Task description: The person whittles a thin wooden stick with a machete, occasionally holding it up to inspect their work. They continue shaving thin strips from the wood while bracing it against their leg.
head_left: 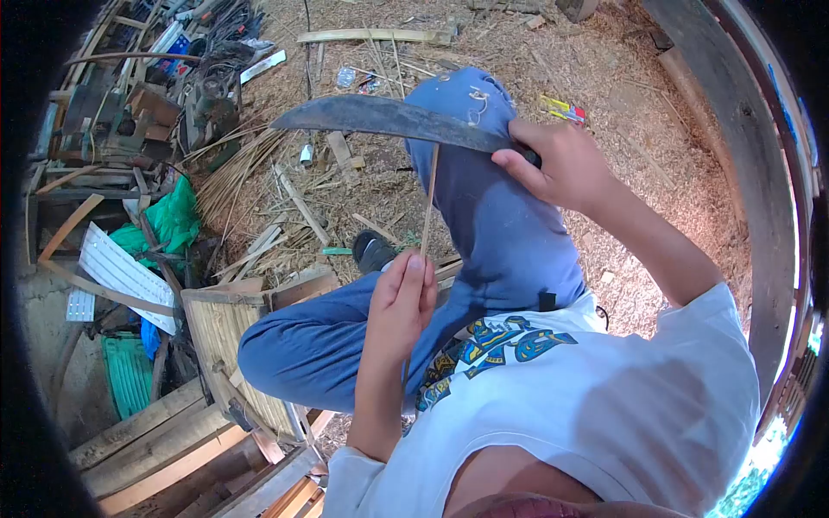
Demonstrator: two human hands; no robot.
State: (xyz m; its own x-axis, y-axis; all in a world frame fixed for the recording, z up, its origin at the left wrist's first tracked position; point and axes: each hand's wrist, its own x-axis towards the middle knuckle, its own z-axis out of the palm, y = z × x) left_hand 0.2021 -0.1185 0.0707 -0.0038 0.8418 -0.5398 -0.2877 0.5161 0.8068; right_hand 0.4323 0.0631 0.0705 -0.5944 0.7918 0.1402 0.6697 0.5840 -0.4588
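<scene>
Shaving bamboo strip (429,194), pinched in left hand (399,302) grip, against curved knife (380,116) clenched by right hand (553,164); next likely calls for a steady draw

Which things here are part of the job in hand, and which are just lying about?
In hand: knife in right hand; thin strip in left hand, its top at the knife.
Lying about: stick bundle, green bag, white sheet.

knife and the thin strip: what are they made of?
Knife: likely steel, dull dark grey, blotchy unpolished surface; handle hidden in the right hand. Strip: probably bamboo or wood, pale tan, matte, very thin, pinched by the left hand.
</scene>
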